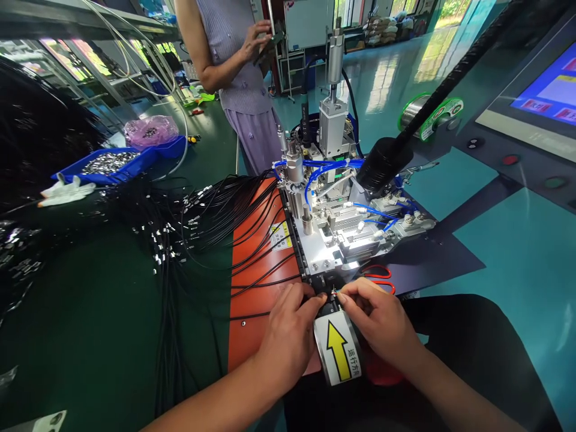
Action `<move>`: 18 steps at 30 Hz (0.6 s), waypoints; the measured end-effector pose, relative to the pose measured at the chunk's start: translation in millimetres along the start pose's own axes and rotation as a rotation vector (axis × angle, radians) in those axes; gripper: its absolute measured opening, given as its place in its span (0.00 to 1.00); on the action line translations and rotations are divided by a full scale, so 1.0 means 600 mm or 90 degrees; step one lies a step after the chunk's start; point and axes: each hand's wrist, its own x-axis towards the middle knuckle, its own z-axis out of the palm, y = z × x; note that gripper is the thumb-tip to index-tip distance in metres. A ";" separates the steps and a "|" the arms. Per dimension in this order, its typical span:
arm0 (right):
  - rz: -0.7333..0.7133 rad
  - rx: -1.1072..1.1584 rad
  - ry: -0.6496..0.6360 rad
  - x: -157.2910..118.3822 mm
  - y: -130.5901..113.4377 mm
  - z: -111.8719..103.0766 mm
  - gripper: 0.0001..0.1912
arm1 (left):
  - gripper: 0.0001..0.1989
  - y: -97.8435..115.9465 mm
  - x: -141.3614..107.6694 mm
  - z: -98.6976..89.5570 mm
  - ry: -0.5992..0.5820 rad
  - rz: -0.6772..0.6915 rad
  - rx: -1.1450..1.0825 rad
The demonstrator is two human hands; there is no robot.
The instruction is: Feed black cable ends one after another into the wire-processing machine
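My left hand (290,321) rests at the front end of the machine's track, its fingers closed at a small dark part that I cannot make out. Close beside it, my right hand (378,315) pinches something tiny near a small metal connector (333,293). Just below both hands is a white plate with a yellow arrow (338,351). The silver machine (333,234) with blue air tubes stands beyond my fingers. Black cables (256,258) run from its left edge across an orange-red board (252,300).
Bundled cables (168,300) lie on the green table (99,312). Farther back are a blue tray (148,157) of metal parts and a white glove (67,192). Red-handled scissors (380,276) lie near my right hand. A person (238,72) stands behind; a solder spool (416,117) and screen (551,87) are at right.
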 end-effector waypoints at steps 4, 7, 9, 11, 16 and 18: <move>0.020 0.024 -0.006 0.005 0.002 0.003 0.10 | 0.10 -0.002 0.000 0.002 0.000 0.009 -0.013; 0.029 0.042 -0.015 0.004 0.005 0.004 0.11 | 0.10 -0.004 0.001 0.003 0.006 0.012 -0.018; 0.031 0.043 -0.013 0.004 0.007 0.006 0.10 | 0.10 -0.004 0.002 0.004 0.008 0.012 -0.019; 0.029 0.034 -0.002 0.005 0.010 0.007 0.10 | 0.10 -0.005 0.002 0.005 0.007 0.011 -0.020; 0.025 0.016 -0.006 0.008 0.015 0.005 0.11 | 0.11 -0.007 0.001 0.008 0.006 0.006 -0.015; 0.000 0.003 0.002 0.010 0.017 0.000 0.10 | 0.11 -0.009 0.000 0.009 0.003 0.008 -0.013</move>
